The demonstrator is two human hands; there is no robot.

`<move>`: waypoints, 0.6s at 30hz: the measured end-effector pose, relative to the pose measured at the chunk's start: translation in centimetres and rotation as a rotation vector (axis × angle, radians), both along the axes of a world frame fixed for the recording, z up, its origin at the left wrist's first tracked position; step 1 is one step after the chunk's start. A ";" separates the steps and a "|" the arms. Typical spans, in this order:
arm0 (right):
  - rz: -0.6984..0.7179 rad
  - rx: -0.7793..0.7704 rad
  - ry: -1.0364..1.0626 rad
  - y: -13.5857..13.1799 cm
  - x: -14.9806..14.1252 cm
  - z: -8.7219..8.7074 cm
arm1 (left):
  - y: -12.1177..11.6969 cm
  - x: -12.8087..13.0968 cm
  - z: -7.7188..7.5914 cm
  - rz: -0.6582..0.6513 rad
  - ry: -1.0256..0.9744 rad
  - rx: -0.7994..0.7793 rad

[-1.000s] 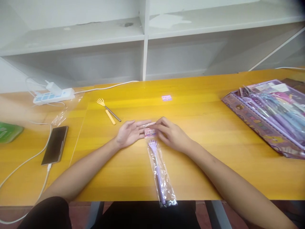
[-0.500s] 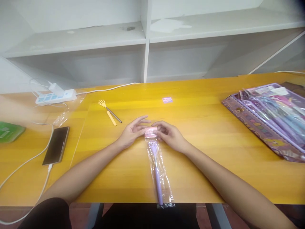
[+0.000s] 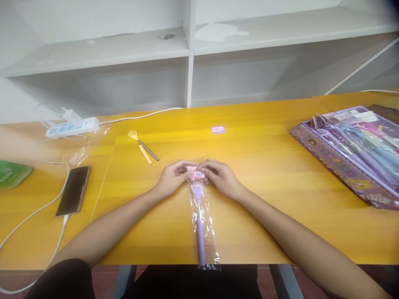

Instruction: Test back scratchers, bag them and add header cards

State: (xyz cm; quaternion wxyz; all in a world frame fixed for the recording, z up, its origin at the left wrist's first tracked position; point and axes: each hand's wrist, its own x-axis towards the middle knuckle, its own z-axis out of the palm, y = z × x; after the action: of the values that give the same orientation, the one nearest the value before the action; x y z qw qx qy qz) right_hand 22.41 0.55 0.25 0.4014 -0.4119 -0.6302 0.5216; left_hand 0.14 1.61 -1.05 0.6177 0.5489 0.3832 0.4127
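In front of me a clear plastic bag (image 3: 209, 232) lies on the table, its bottom end reaching the front edge. Inside is a purple back scratcher (image 3: 200, 232), claw end away from me. A pink printed card (image 3: 196, 174) sits at the bag's top. My left hand (image 3: 174, 176) pinches the card's left side, and my right hand (image 3: 218, 174) pinches its right side. Farther off to the left lie a yellow claw head with a metal rod (image 3: 141, 143) and a separate-looking yellow handle (image 3: 145, 155). A small pink-purple card (image 3: 218, 130) rests beyond my hands.
On the right stands a purple printed box (image 3: 327, 164) full of bagged back scratchers (image 3: 361, 145). To the left are a phone (image 3: 73, 191) on a white cable, a power strip (image 3: 73, 126), crumpled clear plastic (image 3: 80, 154) and a green object (image 3: 14, 173). White shelving (image 3: 190, 79) backs the table.
My left fingers have closed from a spread pose onto the card. The card looks tilted or folded now, and the bag's lower end has swung slightly left.
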 end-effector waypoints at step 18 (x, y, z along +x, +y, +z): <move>0.335 -0.063 -0.172 0.8 3.2 2.0 | 0.1 -0.4 0.3 0.074 0.133 0.164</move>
State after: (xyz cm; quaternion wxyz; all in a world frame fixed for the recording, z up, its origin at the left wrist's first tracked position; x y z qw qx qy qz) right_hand 25.61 1.39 2.26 0.2405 -0.3565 -0.7053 0.5636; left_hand -0.24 1.75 -0.80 0.5282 0.6093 0.4081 0.4281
